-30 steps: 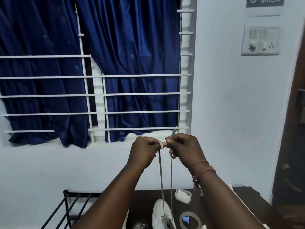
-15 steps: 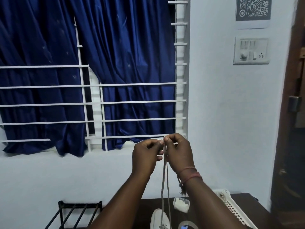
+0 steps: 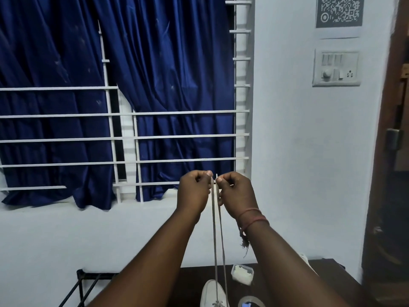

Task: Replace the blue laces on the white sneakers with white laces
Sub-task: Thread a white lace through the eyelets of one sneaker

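The left hand (image 3: 194, 191) and the right hand (image 3: 238, 193) are raised side by side in front of the window, knuckles toward the camera, fingers curled, each pinching one end of the lace (image 3: 214, 229) between thumb and fingertip. The two hands are close but not touching, with the two strands of lace running between them. The strands hang taut and nearly parallel down to the sneaker (image 3: 213, 293), which stands on the dark desk (image 3: 332, 282) at the bottom edge; only its toe and the first eyelets show, the rest is cut off. The lace looks pale grey in this dim light, so its true colour is hard to judge. Red threads (image 3: 253, 217) circle the right wrist, a frayed end dangling. Just right of the sneaker lies a small clear box (image 3: 242, 273) with something white inside, and a roll of tape (image 3: 251, 302) is cropped by the frame. A white slatted thing behind the right forearm is mostly hidden. Left of the desk stands a black rack (image 3: 88, 284). Behind are blue curtains (image 3: 166, 85), white window bars (image 3: 124, 138), a switch panel (image 3: 336, 68) and a QR code sheet (image 3: 338, 12), cut off at the top.
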